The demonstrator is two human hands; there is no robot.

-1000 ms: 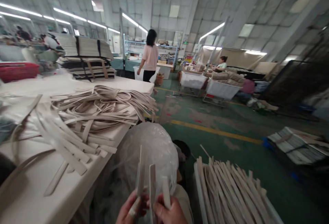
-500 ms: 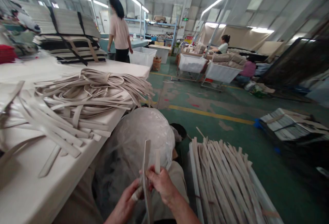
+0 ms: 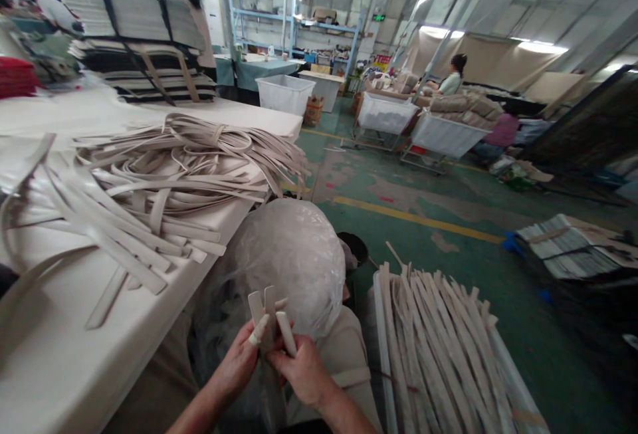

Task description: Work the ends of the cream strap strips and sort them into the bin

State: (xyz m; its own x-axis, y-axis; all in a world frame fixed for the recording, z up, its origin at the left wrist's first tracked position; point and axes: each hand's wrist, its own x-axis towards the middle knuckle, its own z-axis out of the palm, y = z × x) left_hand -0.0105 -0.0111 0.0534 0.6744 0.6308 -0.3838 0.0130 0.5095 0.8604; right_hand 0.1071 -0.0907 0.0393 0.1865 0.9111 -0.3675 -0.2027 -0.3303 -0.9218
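My left hand, its thumb wrapped in pale tape, is closed on flat beige fabric straps whose ends stick up above the fingers. Beside it, my right hand grips another beige strap, its short end leaning to the left. The two hands almost meet above my lap, and the straps' lower parts hang between the forearms, partly hidden. Just beyond the hands bulges a clear plastic bag. To the right, a white bin holds many long beige straps laid lengthwise.
On the left, a white table bears a loose heap of beige straps and a bound fabric stack. A person stands behind that stack. White carts and another bundle stand across the green floor.
My hands have shifted left, and the long upright strap now shows shorter ends grouped between them. The view has tilted and swung left. The standing person has moved behind the stack.
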